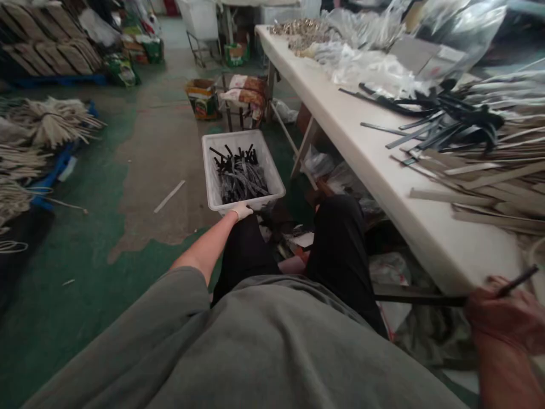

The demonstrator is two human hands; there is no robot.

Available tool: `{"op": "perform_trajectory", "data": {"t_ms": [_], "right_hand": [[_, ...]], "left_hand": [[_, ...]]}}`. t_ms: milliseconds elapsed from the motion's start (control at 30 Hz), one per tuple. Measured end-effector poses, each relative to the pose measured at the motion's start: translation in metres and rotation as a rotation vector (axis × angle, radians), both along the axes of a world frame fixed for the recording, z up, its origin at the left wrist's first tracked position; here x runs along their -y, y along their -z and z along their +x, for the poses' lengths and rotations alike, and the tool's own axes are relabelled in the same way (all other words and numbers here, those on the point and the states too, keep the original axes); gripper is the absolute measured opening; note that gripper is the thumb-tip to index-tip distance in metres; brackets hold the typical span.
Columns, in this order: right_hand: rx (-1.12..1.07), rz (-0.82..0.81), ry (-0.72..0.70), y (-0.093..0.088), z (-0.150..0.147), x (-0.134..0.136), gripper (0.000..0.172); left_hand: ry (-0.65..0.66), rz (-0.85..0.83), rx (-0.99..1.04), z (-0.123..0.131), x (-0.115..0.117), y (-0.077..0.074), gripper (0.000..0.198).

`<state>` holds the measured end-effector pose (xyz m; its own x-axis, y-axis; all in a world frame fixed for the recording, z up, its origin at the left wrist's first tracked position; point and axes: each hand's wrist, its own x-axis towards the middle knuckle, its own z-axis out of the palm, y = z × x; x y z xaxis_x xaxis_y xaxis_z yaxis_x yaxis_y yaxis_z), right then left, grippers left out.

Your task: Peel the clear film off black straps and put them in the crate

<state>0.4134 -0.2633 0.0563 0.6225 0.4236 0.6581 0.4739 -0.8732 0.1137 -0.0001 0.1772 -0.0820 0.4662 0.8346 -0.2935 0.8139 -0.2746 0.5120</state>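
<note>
My right hand (pixel 506 313), blurred, is closed round a black strap (pixel 426 299) at the table's near corner. One end of the strap sticks up past the fist and the rest runs left below the table edge. At the near rim of a white plastic bin (pixel 207 170) is my left hand (pixel 242 211), in a pale glove or finger covering. Its fingers are small and partly hidden, beside something dark above my knee, and I cannot make out a grip. Many short black straps (pixel 242 173) lie heaped in the bin.
A long white table (pixel 361 147) runs along my right, bearing black strips (pixel 451 122), beige strips (pixel 489 182) and plastic bags (pixel 361 68). Under it are bags and scraps. Cord bundles (pixel 53 122) lie on blue pallets to the left. A cardboard box (pixel 202 102) stands beyond the bin.
</note>
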Motion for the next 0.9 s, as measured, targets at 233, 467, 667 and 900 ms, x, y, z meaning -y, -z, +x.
{"op": "perform_trajectory", "data": {"t_ms": [233,467,667,900], "right_hand": [[-0.059,-0.038,0.037,-0.006,-0.015,-0.006,0.047],[-0.068,-0.02,0.032,-0.011,-0.022,-0.013,0.046],[-0.056,-0.02,0.033,-0.011,-0.023,-0.014,0.042],[-0.15,-0.044,0.129,-0.005,-0.011,-0.007,0.04]], "left_hand": [[-0.014,0.049,-0.01,0.016,0.006,0.017,0.037],[0.024,0.093,0.028,0.007,0.003,0.021,0.036],[-0.01,0.097,0.076,0.003,0.002,0.026,0.037],[-0.065,0.055,0.067,0.006,-0.001,0.029,0.043]]}}
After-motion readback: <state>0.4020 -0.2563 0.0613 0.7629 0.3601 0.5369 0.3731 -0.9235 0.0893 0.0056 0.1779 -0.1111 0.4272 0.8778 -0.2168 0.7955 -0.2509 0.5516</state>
